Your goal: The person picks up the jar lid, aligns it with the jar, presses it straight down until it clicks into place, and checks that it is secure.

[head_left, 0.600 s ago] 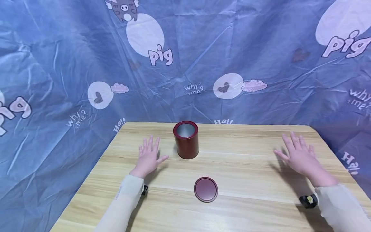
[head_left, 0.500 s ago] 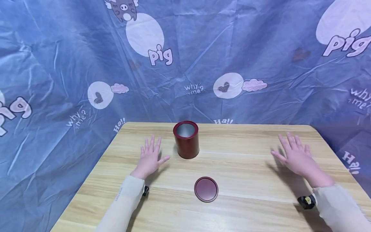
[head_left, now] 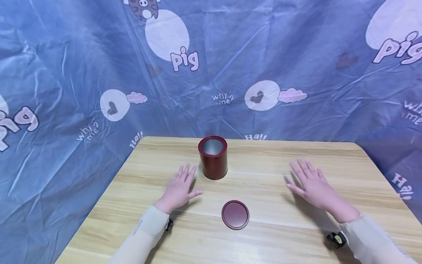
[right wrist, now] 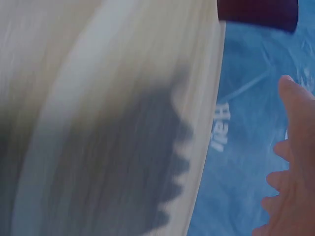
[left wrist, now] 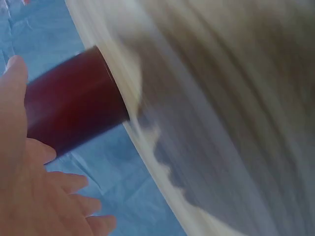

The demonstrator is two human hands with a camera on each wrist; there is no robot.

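A dark red cylindrical tin (head_left: pixel 214 165) stands upright near the table's back edge, its top uncovered and its grey inside showing. Nearer the front lies a round dark red lid (head_left: pixel 235 215), flat on the wood. My left hand (head_left: pixel 177 190), fingers spread, hovers over the table just left of the tin and holds nothing. In the left wrist view the tin (left wrist: pixel 74 103) appears right beyond the thumb. Well to the right of the lid is my right hand (head_left: pixel 313 189), also spread and holding nothing, its shadow falling on the wood. The right wrist view catches part of the tin (right wrist: pixel 258 12) at the top.
The light wooden table (head_left: pixel 263 242) has rounded back corners. Behind and beside it hangs a blue cloth (head_left: pixel 230 55) printed with pigs, hearts and lettering. A small black device (head_left: pixel 336 240) sits under the right wrist.
My right hand has moved left toward the middle. My left hand has shifted right and slightly toward the front. The tin and lid stay where they were; the head view has tilted a little.
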